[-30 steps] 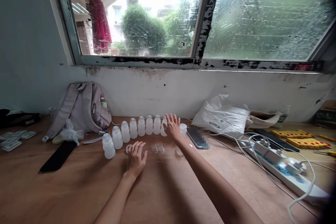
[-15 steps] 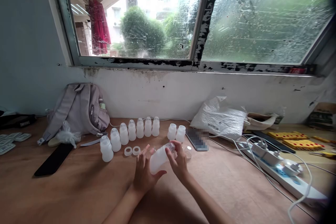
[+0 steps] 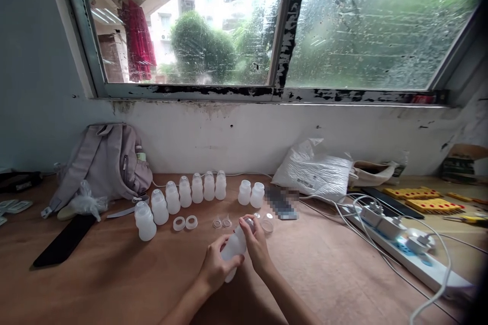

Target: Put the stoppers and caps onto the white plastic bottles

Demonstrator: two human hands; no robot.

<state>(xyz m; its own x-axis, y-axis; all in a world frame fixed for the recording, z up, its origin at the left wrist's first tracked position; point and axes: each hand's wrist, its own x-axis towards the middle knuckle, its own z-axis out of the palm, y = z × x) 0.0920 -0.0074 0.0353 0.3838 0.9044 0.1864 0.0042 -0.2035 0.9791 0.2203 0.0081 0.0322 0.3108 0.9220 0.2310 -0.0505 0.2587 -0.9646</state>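
Note:
My left hand (image 3: 215, 267) grips the body of a small translucent white bottle (image 3: 233, 248), tilted with its top pointing up and right. The fingers of my right hand (image 3: 257, 248) wrap the bottle's clear cap (image 3: 249, 222). Behind my hands, several capped white bottles (image 3: 179, 195) stand in a curved row on the wooden table (image 3: 114, 274). Two uncapped bottles (image 3: 250, 193) stand apart to the right of the row. Two white rings (image 3: 185, 223), two small clear nipples (image 3: 222, 223) and a clear cap (image 3: 267, 222) lie loose between the row and my hands.
A grey backpack (image 3: 110, 162) leans on the wall at the left, with a black phone (image 3: 63, 246) in front. A white plastic bag (image 3: 312, 167), a blurred phone (image 3: 282, 202), a power strip (image 3: 412, 249) with cables and yellow blocks (image 3: 419, 200) occupy the right side.
A second ago my right hand reached into the bottle row and my left lay flat on the table. Now both hold one bottle, drawn closer to me and lower over the table.

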